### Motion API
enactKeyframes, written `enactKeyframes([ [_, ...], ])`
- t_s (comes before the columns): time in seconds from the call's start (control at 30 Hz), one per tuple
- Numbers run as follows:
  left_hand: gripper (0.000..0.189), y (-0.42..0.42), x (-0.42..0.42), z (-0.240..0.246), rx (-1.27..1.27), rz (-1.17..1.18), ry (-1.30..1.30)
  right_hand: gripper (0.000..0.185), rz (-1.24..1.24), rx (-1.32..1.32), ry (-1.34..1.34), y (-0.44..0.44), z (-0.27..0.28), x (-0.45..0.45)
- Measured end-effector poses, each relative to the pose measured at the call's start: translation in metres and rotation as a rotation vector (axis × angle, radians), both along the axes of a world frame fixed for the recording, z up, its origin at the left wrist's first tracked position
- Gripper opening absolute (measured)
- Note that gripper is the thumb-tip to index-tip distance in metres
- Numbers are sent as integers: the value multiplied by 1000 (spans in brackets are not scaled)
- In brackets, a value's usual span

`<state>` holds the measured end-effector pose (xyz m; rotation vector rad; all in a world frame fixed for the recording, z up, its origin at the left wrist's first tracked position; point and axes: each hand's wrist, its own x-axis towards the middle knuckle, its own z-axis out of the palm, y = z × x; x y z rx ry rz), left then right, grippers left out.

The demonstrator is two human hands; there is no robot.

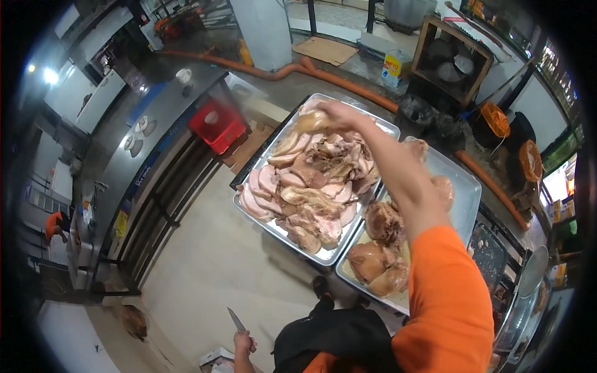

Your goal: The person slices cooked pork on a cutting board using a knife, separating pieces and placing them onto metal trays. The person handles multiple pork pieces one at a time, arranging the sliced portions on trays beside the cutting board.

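My left hand [244,341] is low in the view, away from the trays, closed around the handle of a knife [236,320] whose blade points up and to the left. At the far end of a metal tray [329,257], my right hand [336,116] grips a yellowish-brown piece of meat [311,122]; motion blur and the hand hide part of it. Sliced cooked meat [266,182] and darker shredded pieces [333,156] are heaped in this tray. A second metal tray [459,186] beside it, partly behind my right arm, holds large brown cooked chunks [368,261].
A red plastic crate [217,123] stands left of the trays. Beyond them, an orange pipe [345,86] runs along the floor. A long dark counter [161,109] with cups is at left. Stacked metal pans [531,279] and a black tray [487,252] lie at right.
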<state>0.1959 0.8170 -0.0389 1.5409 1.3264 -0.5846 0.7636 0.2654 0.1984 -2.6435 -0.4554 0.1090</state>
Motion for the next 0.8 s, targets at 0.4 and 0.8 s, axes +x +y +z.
enactKeyframes([
  [0.4,15,-3,-2,-29,-71,1,70,62,-435,-123,-273,47,-180,-165],
  [0.8,11,-30,187,-52,111,-314,-390,56,-1598,449,-55,-211,-226,-508],
])
